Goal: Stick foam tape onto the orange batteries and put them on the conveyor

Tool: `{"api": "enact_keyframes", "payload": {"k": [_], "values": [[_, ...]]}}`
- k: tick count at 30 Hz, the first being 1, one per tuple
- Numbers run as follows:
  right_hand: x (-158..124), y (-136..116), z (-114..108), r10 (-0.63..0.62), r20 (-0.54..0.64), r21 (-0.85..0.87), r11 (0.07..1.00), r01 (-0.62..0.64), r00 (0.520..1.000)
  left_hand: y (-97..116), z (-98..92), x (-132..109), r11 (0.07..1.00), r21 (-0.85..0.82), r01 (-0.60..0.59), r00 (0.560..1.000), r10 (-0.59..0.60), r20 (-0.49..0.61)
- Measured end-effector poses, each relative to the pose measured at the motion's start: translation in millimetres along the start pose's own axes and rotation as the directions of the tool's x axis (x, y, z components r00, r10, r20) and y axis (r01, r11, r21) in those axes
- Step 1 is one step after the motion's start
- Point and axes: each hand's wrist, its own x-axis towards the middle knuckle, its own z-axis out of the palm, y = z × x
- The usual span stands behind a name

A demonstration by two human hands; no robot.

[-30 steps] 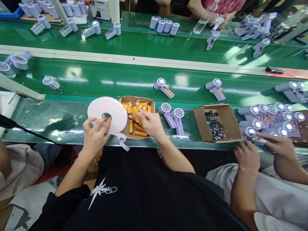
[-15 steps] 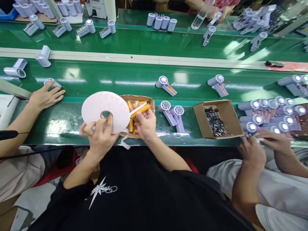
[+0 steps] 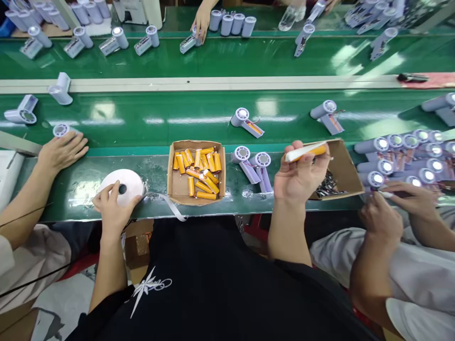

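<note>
My left hand (image 3: pixel 113 204) grips the near edge of a roll of white tape (image 3: pixel 130 182), which lies on or just above the bench. From the roll a loose tape end (image 3: pixel 172 206) curls over the bench edge. Raised on the right, my right hand (image 3: pixel 300 176) is closed round an orange cylindrical battery (image 3: pixel 316 150) with a white tape strip along its side. It is in front of a cardboard box (image 3: pixel 341 163) holding small black parts (image 3: pixel 329 184). Between my hands stands an open cardboard box (image 3: pixel 170 182) with several orange batteries (image 3: pixel 204 182).
Two lilac handheld fan bodies (image 3: pixel 261 161) lie right of the battery box. More fan bodies (image 3: pixel 241 116) are on the green conveyor belt (image 3: pixel 156 118). A co-worker's hand (image 3: pixel 64 151) touches one at left; another co-worker's hands (image 3: pixel 387 208) work beside grouped fans at right.
The tape roll has gone left and down to the bench with my left hand. My right hand has carried the taped battery away from the battery box, to the right.
</note>
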Motion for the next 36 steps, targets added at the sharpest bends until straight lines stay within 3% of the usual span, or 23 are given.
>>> {"api": "enact_keyframes", "payload": {"k": [2, 4, 7, 9, 10, 12, 14, 16, 19, 21, 24, 27, 29, 33, 34, 36], "values": [[-14, -3, -14, -0.001, 0.001, -0.010, 1.000, 0.002, 1.000, 32, 5.2, 23, 0.972, -0.100, -0.212, 0.976, 0.204, -0.080], [-29, -2, -16, -0.012, -0.002, -0.004, 1.000, 0.012, 1.000, 92, 17.1, 48, 0.849, -0.205, -0.488, 0.872, 0.487, -0.059], [-41, -2, -10, -0.024, 0.014, -0.001, 1.000, 0.024, 1.000, 201, 49.0, 85, 0.594, -0.298, -0.747, 0.598, 0.797, 0.088], [-42, -6, -6, -0.032, 0.030, -0.014, 0.999, 0.032, 0.999, 266, 76.7, 103, 0.453, -0.347, -0.822, 0.412, 0.892, 0.187], [-42, -8, -6, -0.038, 0.036, -0.022, 0.999, 0.039, 0.999, 293, 90.6, 108, 0.414, -0.356, -0.838, 0.346, 0.907, 0.240], [-42, -14, -9, -0.052, 0.039, -0.030, 0.998, 0.053, 0.998, 335, 114.8, 113, 0.430, -0.329, -0.840, 0.299, 0.875, 0.380], [-43, -19, -19, -0.044, 0.028, -0.031, 0.999, 0.045, 0.999, 360, 130.9, 112, 0.502, -0.269, -0.822, 0.306, 0.788, 0.535], [-44, -20, -34, -0.005, -0.009, -0.032, 0.999, 0.005, 1.000, 373, 137.8, 110, 0.536, -0.232, -0.812, 0.291, 0.716, 0.635], [-42, -15, -60, 0.057, -0.103, -0.024, 0.998, -0.060, 0.993, 376, 135.2, 116, 0.512, -0.243, -0.824, 0.241, 0.704, 0.668], [-39, -11, -75, 0.072, -0.149, -0.017, 0.997, -0.075, 0.986, 370, 128.7, 133, 0.527, -0.234, -0.817, 0.282, 0.719, 0.635], [-34, -9, -85, 0.079, -0.161, -0.014, 0.997, -0.082, 0.984, 346, 118.3, 177, 0.616, -0.191, -0.764, 0.457, 0.726, 0.513], [-25, -8, -69, 0.085, -0.103, -0.037, 0.995, -0.089, 0.991, 306, 116.0, 232, 0.727, -0.176, -0.664, 0.611, 0.662, 0.433], [-12, -3, -44, 0.058, -0.037, -0.036, 0.998, -0.060, 0.998, 278, 121.8, 262, 0.774, -0.168, -0.610, 0.664, 0.616, 0.425], [27, 29, 31, -0.001, 0.181, -0.031, 1.000, 0.007, 0.984, 246, 145.9, 290, 0.803, -0.181, -0.567, 0.686, 0.583, 0.436], [37, 41, 52, 0.023, 0.281, -0.078, 0.997, -0.001, 0.959, 243, 153.1, 293, 0.812, -0.190, -0.552, 0.692, 0.573, 0.439], [54, 63, 91, 0.120, 0.487, -0.255, 0.967, 0.009, 0.865, 243, 166.5, 295, 0.830, -0.204, -0.520, 0.708, 0.552, 0.440]]}}
